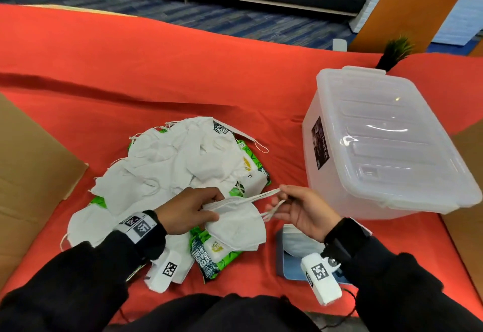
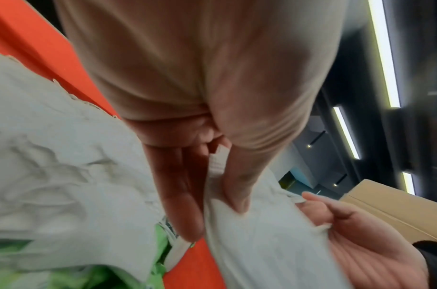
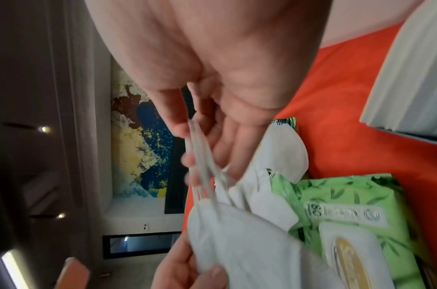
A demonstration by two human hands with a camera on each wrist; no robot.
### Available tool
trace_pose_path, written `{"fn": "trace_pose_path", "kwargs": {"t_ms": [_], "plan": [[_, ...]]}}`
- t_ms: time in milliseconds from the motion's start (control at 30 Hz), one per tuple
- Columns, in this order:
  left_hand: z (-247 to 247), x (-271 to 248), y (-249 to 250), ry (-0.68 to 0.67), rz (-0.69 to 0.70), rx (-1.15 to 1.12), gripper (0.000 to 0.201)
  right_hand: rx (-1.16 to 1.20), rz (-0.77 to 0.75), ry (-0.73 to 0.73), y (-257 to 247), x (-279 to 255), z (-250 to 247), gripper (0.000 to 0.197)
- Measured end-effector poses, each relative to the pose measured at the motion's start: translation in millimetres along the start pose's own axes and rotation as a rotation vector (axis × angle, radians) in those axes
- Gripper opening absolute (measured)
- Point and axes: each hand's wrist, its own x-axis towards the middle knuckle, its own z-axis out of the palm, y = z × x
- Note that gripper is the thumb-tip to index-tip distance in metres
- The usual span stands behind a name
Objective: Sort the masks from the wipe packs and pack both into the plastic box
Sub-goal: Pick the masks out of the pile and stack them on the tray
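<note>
White masks (image 1: 170,164) lie heaped with green wipe packs (image 1: 209,256) in one mixed pile at the centre of the red cloth (image 1: 130,70), so sorting is judged to be at an early stage. Left hand (image 1: 188,211) pinches a small bunch of folded masks (image 1: 235,227) by one edge, thumb on top, just above the near side of the pile. Right hand (image 1: 303,211) has its fingers curled round the ear loops (image 1: 271,196) of that bunch, drawing them to the right. A few masks already stacked (image 1: 300,243) rest on a blue tray-like item (image 1: 290,266) near the right wrist; its exact nature cannot be told. Plastic box (image 1: 386,143) stands to the right of the pile with its lid seated, and it appears to hold nothing. Remaining work, as judged: separate most of the masks, gather the wipe packs, remove the lid, and load both groups into the box.
</note>
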Motion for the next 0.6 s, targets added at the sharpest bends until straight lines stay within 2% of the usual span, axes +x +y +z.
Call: {"fn": "trace_pose_path", "kwargs": {"t_ms": [67, 233, 367, 467, 533, 600], "plan": [[12.3, 10.9, 13.8, 0.008, 0.051, 0.078, 0.019, 0.074, -0.02, -0.005, 2.1, -8.6, -8.1, 0.026], [46.2, 43.7, 55.5, 0.106, 0.163, 0.061, 0.01, -0.443, -0.16, 0.046, -11.4, -33.5, -62.2, 0.013], [97.4, 62.8, 77.8, 0.14, 0.27, 0.146, 0.018, -0.67, -0.13, 0.105, -12.8, -60.7, -128.1, 0.016], [141.0, 76.8, 83.1, 0.112, 0.256, 0.235, 0.023, -0.789, -0.105, 0.167, 2.8, -70.3, -173.1, 0.02], [160.5, 84.9, 81.3, 0.087, 0.211, 0.307, 0.027, -0.924, -0.112, 0.216, 16.9, -68.1, -191.5, 0.015], [175.9, 93.6, 78.9, 0.05, 0.195, 0.41, 0.027, -1.069, -0.118, 0.275, 31.1, -62.1, -205.4, 0.019]]}}
